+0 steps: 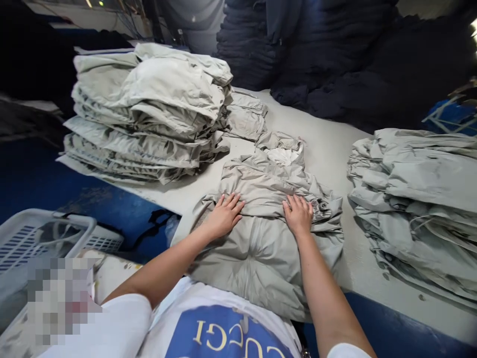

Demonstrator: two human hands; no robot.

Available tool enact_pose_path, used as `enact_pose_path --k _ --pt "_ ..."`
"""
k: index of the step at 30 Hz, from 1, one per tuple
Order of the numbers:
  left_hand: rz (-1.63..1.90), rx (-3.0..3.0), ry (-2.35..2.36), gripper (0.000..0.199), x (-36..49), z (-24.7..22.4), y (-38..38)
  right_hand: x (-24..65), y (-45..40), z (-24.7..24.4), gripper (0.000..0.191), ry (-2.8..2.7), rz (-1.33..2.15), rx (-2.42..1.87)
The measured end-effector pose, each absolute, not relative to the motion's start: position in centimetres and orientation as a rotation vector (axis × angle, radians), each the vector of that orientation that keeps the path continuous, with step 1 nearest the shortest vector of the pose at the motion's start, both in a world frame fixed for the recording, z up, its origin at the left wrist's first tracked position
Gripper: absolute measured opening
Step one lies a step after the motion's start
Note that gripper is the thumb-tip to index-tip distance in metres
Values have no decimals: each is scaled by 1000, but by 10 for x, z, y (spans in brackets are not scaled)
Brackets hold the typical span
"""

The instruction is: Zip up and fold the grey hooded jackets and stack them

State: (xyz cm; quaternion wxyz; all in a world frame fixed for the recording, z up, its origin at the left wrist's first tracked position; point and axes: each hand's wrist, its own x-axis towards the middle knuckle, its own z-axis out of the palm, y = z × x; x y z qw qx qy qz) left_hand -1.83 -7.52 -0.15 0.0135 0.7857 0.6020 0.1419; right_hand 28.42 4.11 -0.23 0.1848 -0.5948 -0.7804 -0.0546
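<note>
A grey-green jacket (257, 248) with a front zip lies spread before me, its lower part hanging over the table's near edge. Its sleeves are folded across the body, and the hood end points away from me. On the left of the folded cloth my left hand (223, 217) lies flat, fingers spread. My right hand (298, 215) presses on the right side, beside a gathered cuff (319, 208), with its fingers stretched out. Neither hand grips anything.
A tall stack of grey garments (149, 109) stands at the left, and another stack (421, 199) at the right. More folded garments (246, 114) lie behind the jacket on the white table (328, 144). Dark fabric piles (324, 59) line the back. A white basket (40, 243) sits lower left.
</note>
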Motion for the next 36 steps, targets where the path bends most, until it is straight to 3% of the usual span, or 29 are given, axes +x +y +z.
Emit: enact_pose_path --k 6,18,26,30,36 --pt "435 2393 1981 53 -25 -8 -134 282 56 -7 55 -2183 -172 -1593" --pt "444 2344 1999 53 -31 -8 -157 278 66 -9 57 -2144 -86 -1471" --pt "1029 2106 2065 49 -71 13 -134 318 57 28 51 -1984 -244 -1398" --pt "1012 1839 2250 55 -93 26 -76 365 48 33 70 -1772 -243 -1656" --pt "681 1517 2206 70 -78 33 4 392 43 20 115 -1636 205 -1972"
